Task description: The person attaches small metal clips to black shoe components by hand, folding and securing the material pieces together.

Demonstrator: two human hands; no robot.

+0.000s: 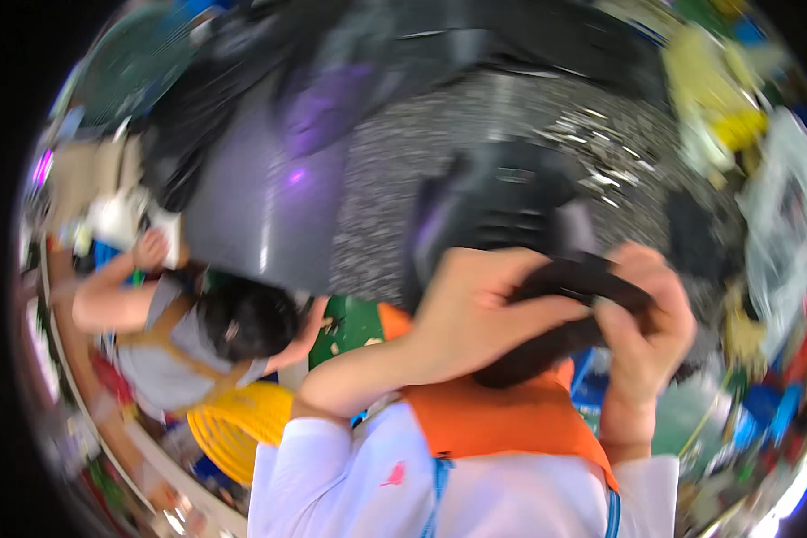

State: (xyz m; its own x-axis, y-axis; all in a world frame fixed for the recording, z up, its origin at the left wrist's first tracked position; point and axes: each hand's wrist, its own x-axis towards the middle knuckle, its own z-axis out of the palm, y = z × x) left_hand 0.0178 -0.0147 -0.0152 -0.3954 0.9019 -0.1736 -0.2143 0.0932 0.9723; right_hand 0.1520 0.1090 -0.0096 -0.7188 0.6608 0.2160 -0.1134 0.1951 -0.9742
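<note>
Close to my body, my left hand (475, 305) and my right hand (652, 314) are both closed on a dark strip of fabric or strap (556, 341). It bends in a loop between them, and a darker part hangs below toward my orange apron (511, 421). Motion blur hides its exact kind. Just beyond my hands, a black moulded piece (502, 193) with raised ribs rests on the speckled grey table (394, 152). Small shiny metal pieces (601, 152) lie in a loose heap to its right.
Black sheet material (547, 36) covers the far side, and a smooth dark panel (260, 179) lies left. Plastic bags (785, 233) crowd the right edge. A co-worker (188, 332) sits at the left beside a yellow basket (242, 430).
</note>
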